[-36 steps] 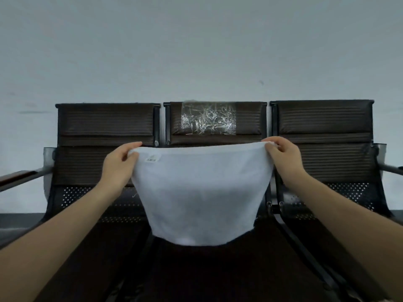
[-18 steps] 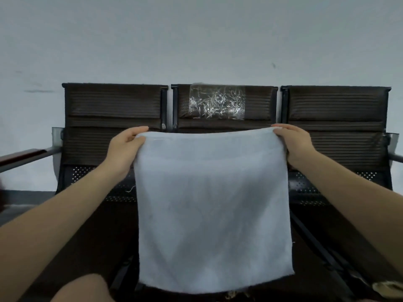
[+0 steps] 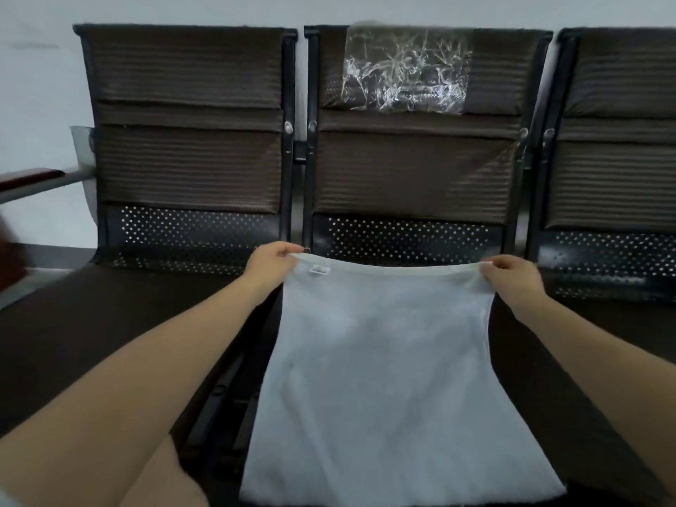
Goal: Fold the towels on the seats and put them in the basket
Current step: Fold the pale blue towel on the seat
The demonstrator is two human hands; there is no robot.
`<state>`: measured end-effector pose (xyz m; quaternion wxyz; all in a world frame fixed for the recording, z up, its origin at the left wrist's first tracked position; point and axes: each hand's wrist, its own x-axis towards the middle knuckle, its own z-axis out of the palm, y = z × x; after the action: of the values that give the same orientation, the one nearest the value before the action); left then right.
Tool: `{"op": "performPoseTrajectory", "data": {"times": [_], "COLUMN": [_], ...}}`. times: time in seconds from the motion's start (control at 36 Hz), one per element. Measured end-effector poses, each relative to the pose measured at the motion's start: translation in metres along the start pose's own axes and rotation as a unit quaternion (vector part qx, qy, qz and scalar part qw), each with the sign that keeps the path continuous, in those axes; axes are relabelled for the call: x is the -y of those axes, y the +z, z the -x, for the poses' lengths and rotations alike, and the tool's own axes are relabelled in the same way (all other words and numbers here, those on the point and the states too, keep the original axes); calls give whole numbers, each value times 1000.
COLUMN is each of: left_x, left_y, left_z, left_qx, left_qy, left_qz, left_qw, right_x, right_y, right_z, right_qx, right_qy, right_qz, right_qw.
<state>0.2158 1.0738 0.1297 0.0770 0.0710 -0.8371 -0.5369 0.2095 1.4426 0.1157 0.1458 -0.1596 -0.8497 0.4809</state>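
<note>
Dark seats [image 3: 413,170] against pale wall [image 3: 40,86]

White towel [image 3: 380,378] spread flat over mid seat [image 3: 570,378], small tag near far-left corner.

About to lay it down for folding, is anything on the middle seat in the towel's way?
Nothing visible. The left hand and right hand pinch the towel by its far corners over the middle seat, whose showing surface is bare.

Left hand [image 3: 272,265], right hand [image 3: 512,278] pinch towel [image 3: 384,378] corners over middle seat [image 3: 548,415].
</note>
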Motion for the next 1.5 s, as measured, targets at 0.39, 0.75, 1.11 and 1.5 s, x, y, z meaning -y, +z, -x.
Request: {"op": "performPoseTrajectory", "data": {"times": [0.39,0.75,1.11,1.5], "left_x": [78,94,66,67], "left_y": [54,74,13,1], "left_z": [-89,-68,68,156], "left_qx": [8,54,190,128], "left_qy": [-38,-85,-63,-52], "left_qz": [-99,-146,-223,-256], "left_qw": [994,984,954,957], "right_x": [-61,-91,-51,-55], "right_y": [89,82,10,-14], "right_z": [-79,-71,36,117], "right_qx": [24,93,265,291], "right_qy": [40,-7,47,-16], "right_qz": [52,175,284,275], "right_qw": [998,980,920,916]}}
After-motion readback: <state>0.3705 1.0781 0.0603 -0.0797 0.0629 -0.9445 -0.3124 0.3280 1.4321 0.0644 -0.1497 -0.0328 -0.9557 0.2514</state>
